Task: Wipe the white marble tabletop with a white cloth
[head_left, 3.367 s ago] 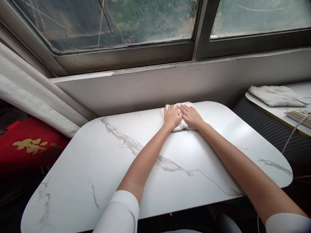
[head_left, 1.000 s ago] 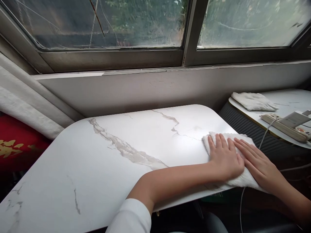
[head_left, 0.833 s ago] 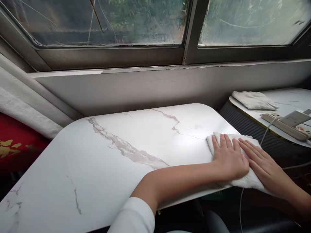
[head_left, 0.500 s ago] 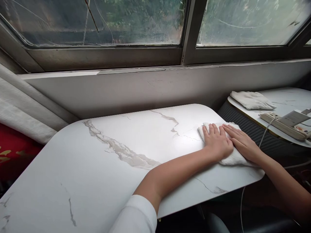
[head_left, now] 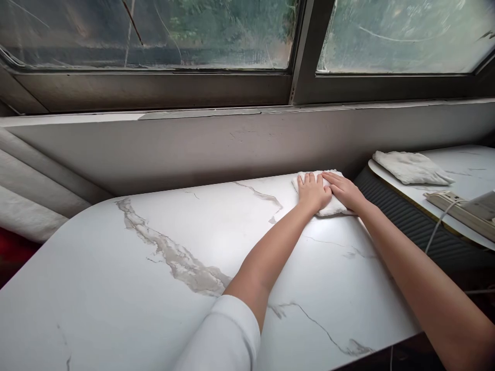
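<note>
A folded white cloth [head_left: 333,207] lies at the far right corner of the white marble-patterned table [head_left: 147,293]. My left hand [head_left: 314,193] rests palm down on the cloth, its fingers stretched out and pointing away from me. Beside it, my right hand [head_left: 345,191] is also laid flat on the cloth, fingers extended and angled to the left. The two hands meet around the left thumb. Parts of the cloth are hidden under both palms.
A second table [head_left: 472,162] at the right carries another white cloth [head_left: 412,167] and a power strip [head_left: 460,212] with a cable. Behind stand a low wall [head_left: 185,149] and a window frame [head_left: 174,93]. White fabric [head_left: 31,190] hangs at the left.
Both hands and the cloth under them have slid away from me, from the table's right end to its far right corner. The camera view has shifted slightly too.
</note>
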Available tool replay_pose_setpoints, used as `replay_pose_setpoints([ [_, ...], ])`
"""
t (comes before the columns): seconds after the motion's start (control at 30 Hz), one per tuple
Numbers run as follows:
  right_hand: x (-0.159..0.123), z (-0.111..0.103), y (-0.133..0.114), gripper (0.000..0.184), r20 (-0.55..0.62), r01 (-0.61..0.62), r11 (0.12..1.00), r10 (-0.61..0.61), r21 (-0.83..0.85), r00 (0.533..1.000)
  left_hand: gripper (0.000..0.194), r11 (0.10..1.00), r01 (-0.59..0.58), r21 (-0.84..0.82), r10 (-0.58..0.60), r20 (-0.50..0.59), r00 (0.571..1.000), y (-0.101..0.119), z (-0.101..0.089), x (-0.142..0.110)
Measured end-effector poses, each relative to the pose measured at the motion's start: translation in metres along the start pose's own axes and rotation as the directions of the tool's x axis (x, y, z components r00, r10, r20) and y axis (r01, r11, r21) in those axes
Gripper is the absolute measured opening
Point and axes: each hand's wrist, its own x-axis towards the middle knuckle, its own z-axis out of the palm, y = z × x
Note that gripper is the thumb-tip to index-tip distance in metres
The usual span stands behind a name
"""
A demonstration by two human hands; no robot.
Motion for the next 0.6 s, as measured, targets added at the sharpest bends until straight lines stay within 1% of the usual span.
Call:
replay_pose_setpoints([
  [0.07,0.009,0.004,-0.001,0.054,-0.013,0.008,1.000,-0.008,0.013,1.000,0.055,1.000,0.024,0.005,-0.024,-0.020,1.000,-0.005,0.000,0.005],
  [0.13,0.012,0.006,-0.001,0.053,-0.022,0.000,1.000,0.000,0.031,1.000,0.054,0.999,0.041,0.010,-0.041,-0.029,0.999,-0.006,0.000,0.006],
  [0.2,0.009,0.005,-0.002,0.053,-0.023,-0.016,0.999,0.017,0.044,1.000,0.055,0.999,0.044,0.010,-0.044,-0.035,0.998,-0.005,0.000,0.004],
  [0.3,-0.006,0.001,-0.007,0.053,-0.008,-0.034,0.999,0.034,0.038,0.999,0.056,0.999,0.038,0.007,-0.038,-0.024,0.999,0.000,0.000,-0.005],
  [0.37,-0.020,-0.004,-0.012,0.054,0.013,-0.031,1.000,0.031,0.007,0.999,0.056,1.000,0.024,0.005,-0.024,-0.017,1.000,0.004,-0.001,-0.017],
  [0.47,-0.050,-0.012,-0.021,0.054,0.040,-0.018,0.998,0.020,-0.056,0.999,0.057,1.000,-0.008,0.001,0.008,0.008,1.000,0.014,-0.004,-0.043],
  [0.6,-0.105,-0.025,-0.034,0.056,0.057,0.022,0.995,-0.017,-0.095,0.998,0.058,0.998,-0.068,-0.007,0.068,0.058,0.996,0.032,-0.011,-0.089],
])
